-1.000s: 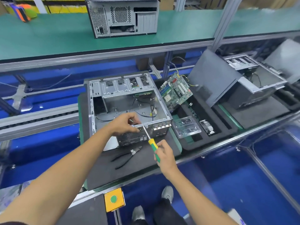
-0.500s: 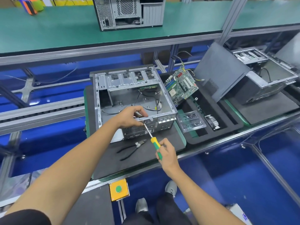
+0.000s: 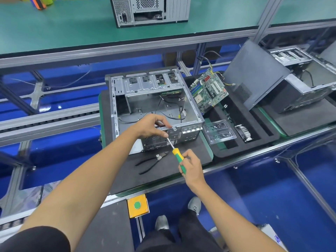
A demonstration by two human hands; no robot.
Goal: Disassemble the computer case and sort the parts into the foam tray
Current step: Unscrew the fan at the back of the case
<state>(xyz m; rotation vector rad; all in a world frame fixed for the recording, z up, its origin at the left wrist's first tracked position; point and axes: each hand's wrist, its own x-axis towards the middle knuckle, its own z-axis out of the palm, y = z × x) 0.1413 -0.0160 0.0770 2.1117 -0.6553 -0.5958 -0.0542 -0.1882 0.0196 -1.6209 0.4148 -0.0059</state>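
An open grey computer case (image 3: 145, 99) lies on a black mat (image 3: 160, 171), its inside showing loose cables. My left hand (image 3: 152, 127) rests on the case's near rear panel, fingers curled over the top rim beside the screwdriver's tip. My right hand (image 3: 190, 165) grips the yellow-green handle of a screwdriver (image 3: 175, 151), whose shaft points up-left at the rear panel. The black foam tray (image 3: 254, 142) sits right of the case. In it are a green motherboard (image 3: 208, 90) leaning at the back, a clear plastic box (image 3: 219, 131) and a small heatsink (image 3: 243, 132).
Black pliers (image 3: 151, 161) lie on the mat in front of the case. A second opened case (image 3: 301, 82) with a dark side panel (image 3: 254, 73) stands at the right. Another case (image 3: 151, 10) sits on the green upper shelf. A yellow box with a green button (image 3: 137, 205) is at the bench's near edge.
The view has shifted, with the case now lower and more central. Both hands keep their places at the rear panel, the right hand still on the screwdriver.
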